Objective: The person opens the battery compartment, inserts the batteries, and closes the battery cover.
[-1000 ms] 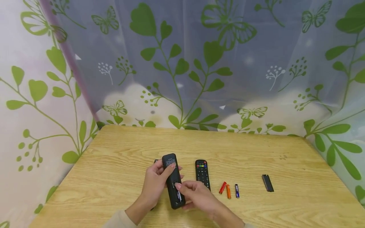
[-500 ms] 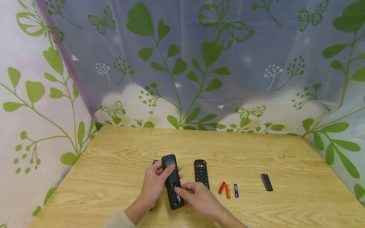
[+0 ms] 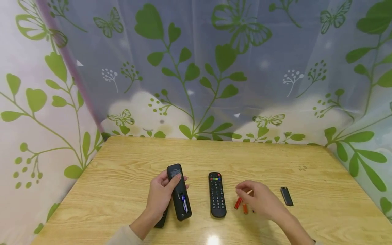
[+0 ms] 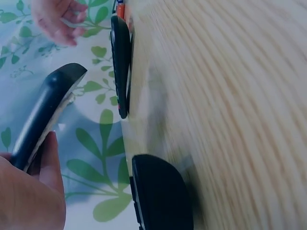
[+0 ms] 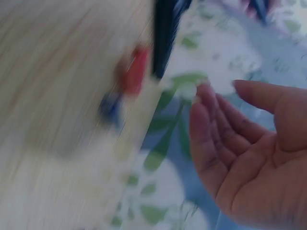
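Head view: saw black remote [image 3: 175,183] lifted off the tabletop [image 3: 183,153] in L hand [image 3: 159,192], back turned to cam, w/ top end leaning to 11 o'clock & btm end to 5. Found batt bay [image 3: 185,215] uncovered toward btm end, w/ blue batt [image 3: 184,203] lying lengthwise inside. Read L hand as grasping that remote, w/ thumb across its back & fingertips showing round the far edge.

Found keypad remote [image 3: 217,194] at 3 o'clock from held one, flat on tabletop, buttons up. Saw third remote [image 3: 161,221] at 7 o'clock, partly hidden by L hand & wrist.

Farther out at 3 o'clock, saw R hand [image 3: 260,199] above loose batts; judged it released, w/ fingers loosely bent & thumb apart from fingertips in R wrist view (blurry). Taking R hand as center, spotted red batt [image 3: 238,203] at 9, orange batt [image 3: 245,209] at 8, dark batt tip [image 3: 253,211] at 7, mostly covered by hand.

Noted small black cover [image 3: 286,196] beyond R hand at 3 o'clock, lying on tabletop. Back on held remote as center, saw leaf-&-butterfly curtain [image 3: 196,68] at 12, pale sleeve [image 3: 125,234] at 8, glare spot [image 3: 212,240] at 5.
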`<action>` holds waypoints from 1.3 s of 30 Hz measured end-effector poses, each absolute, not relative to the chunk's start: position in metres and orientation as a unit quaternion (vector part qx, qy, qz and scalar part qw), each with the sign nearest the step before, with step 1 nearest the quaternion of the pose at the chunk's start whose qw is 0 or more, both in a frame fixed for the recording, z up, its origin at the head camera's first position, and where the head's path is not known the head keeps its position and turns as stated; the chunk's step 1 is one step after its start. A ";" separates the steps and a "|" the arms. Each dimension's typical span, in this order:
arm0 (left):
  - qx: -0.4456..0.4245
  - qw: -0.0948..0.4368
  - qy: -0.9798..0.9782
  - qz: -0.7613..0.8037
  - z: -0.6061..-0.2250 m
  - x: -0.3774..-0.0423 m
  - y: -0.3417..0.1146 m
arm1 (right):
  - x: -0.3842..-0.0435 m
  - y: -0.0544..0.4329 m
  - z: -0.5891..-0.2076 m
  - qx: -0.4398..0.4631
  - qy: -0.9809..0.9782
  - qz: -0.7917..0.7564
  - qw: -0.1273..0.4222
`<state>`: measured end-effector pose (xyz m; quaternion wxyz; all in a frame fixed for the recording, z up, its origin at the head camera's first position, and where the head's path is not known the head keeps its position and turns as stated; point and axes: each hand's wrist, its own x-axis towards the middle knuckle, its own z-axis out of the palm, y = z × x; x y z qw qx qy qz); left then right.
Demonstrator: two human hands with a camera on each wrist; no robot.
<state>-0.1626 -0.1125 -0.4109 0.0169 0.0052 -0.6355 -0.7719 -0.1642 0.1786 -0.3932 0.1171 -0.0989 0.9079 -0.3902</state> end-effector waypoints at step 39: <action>-0.019 -0.020 -0.635 -0.772 -0.419 -0.165 -0.114 | -0.157 0.191 -0.421 -0.108 0.901 -0.414 0.074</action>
